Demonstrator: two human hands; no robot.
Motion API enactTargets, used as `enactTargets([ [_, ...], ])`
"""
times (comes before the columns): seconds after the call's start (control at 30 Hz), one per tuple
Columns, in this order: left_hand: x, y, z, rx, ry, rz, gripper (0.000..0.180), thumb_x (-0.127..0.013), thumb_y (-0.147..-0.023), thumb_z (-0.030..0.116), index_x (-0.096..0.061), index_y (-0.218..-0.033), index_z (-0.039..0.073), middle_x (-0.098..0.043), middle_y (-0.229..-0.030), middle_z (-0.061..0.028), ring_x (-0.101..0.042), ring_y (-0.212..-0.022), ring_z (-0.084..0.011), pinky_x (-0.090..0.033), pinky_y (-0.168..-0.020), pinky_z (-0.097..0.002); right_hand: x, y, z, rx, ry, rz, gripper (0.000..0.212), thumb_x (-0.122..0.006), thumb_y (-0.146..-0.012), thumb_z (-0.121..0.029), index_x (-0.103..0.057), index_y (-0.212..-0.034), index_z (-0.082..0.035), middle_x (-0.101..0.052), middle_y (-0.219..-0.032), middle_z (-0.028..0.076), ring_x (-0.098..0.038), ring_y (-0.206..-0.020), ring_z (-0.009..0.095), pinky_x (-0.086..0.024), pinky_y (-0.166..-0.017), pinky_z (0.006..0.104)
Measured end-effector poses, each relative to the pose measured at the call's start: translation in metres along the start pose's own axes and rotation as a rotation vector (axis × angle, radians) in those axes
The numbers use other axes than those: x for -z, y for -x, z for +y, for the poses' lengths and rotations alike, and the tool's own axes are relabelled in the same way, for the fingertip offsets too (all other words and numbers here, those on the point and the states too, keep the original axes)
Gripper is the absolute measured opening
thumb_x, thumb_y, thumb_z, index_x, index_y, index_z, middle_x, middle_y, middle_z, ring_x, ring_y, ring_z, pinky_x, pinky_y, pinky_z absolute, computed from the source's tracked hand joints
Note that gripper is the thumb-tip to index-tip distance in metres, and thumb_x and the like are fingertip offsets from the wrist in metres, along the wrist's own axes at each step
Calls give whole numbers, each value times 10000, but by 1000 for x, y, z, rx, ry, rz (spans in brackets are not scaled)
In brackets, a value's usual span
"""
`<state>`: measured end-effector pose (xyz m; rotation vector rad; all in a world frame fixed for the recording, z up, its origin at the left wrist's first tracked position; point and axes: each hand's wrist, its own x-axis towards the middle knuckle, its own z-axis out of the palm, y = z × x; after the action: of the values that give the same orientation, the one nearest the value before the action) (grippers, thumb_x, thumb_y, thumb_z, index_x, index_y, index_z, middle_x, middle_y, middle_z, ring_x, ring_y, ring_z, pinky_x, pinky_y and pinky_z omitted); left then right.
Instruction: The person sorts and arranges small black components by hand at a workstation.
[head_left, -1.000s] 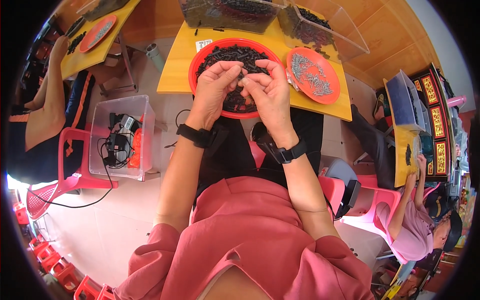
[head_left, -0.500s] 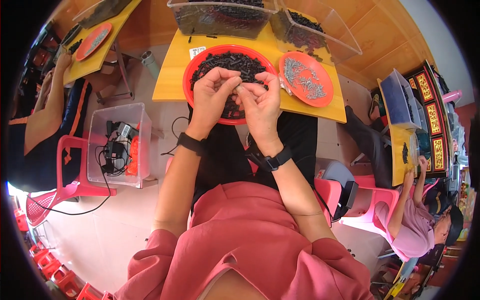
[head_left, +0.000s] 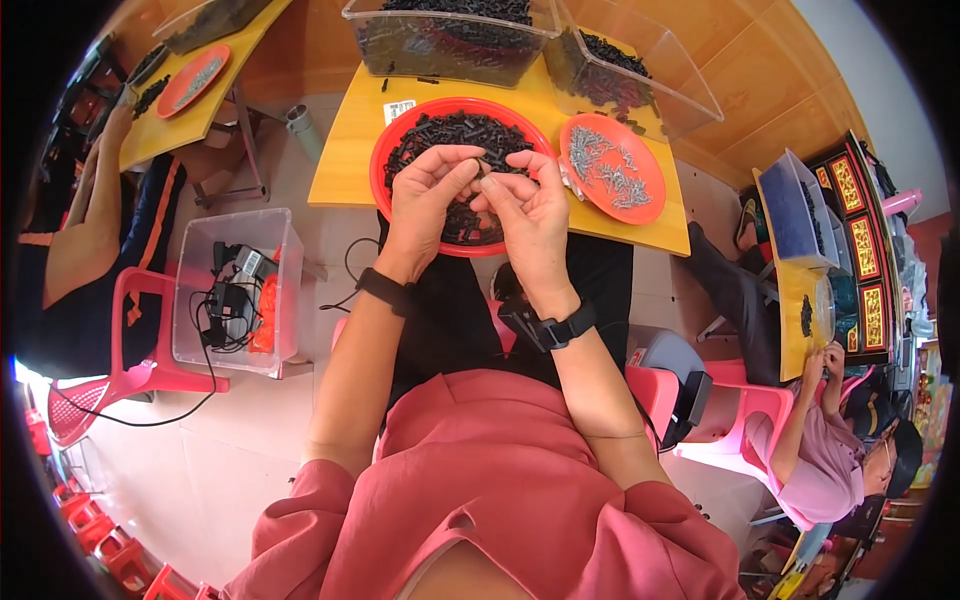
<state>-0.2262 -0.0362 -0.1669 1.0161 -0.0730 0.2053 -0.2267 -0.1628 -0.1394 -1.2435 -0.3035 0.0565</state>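
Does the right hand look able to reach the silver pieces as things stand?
Probably yes: the right hand is near the plate, and nothing visible covers the silver pieces. It seems busy with the left hand above the bowl, though.

It's bright in here: white glare burns at the left edge, bleaching the pale floor (head_left: pixel 235 440), while shade gathers beneath the far-left table (head_left: pixel 243 58). The left hand (head_left: pixel 425 208) and right hand (head_left: pixel 537 222) look well lit, fairly sharp; the wall panels (head_left: pixel 755 70) bow, and clutter (head_left: pixel 928 400) at the right rim softens toward blackness.
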Motion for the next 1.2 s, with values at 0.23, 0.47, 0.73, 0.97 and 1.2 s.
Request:
enactTargets([
  [0.23, 4, -2, -4, -25, 4, -5, 146, -606, -888, 74, -636, -1019, 16, -674, -919, -49, -535, -720, -40, -437, -674, -182, 3, 1, 1, 81, 93, -13, 315, -571, -875, 32, -399, -1134, -21, -644, -892, 100, -630, -749, 119, -493, -672, 210],
  [0.47, -7, 1, -1, -78, 18, 10, 130, -604, -888, 65, -634, -1005, 17, -671, -904, -44, -526, -717, -36, -433, -669, -176, -4, 6, 8, 165, 189, 75, 308, -571, -871, 36, -397, -1119, -16, -643, -868, 86, -624, -737, 108, -494, -649, 213],
  [0.73, -4, 2, -2, 12, 127, -12, 113, -591, -899, 68, -618, -991, 7, -658, -896, -62, -546, -698, -63, -464, -645, -201, -1, 5, 7, 132, 49, 20, 305, -559, -882, 23, -367, -1115, -24, -630, -856, 88, -573, -686, 86, -490, -659, 212],
  [0.97, -1, 2, -3, 8, 149, -61, 121, -585, -907, 80, -606, -1004, 10, -655, -907, -70, -575, -714, -79, -486, -646, -212, 3, 4, 4, 18, -112, -32, 301, -554, -887, 26, -363, -1115, -24, -629, -857, 110, -567, -688, 94, -498, -670, 231],
  [1.2, -1, 2, -1, 73, 152, -41, 174, -594, -900, 74, -598, -1063, 14, -658, -948, -74, -599, -763, -90, -502, -689, -219, 4, 2, 2, 15, -75, -26, 285, -571, -891, -5, -408, -1124, -6, -641, -848, 107, -582, -697, 98, -484, -655, 221],
])
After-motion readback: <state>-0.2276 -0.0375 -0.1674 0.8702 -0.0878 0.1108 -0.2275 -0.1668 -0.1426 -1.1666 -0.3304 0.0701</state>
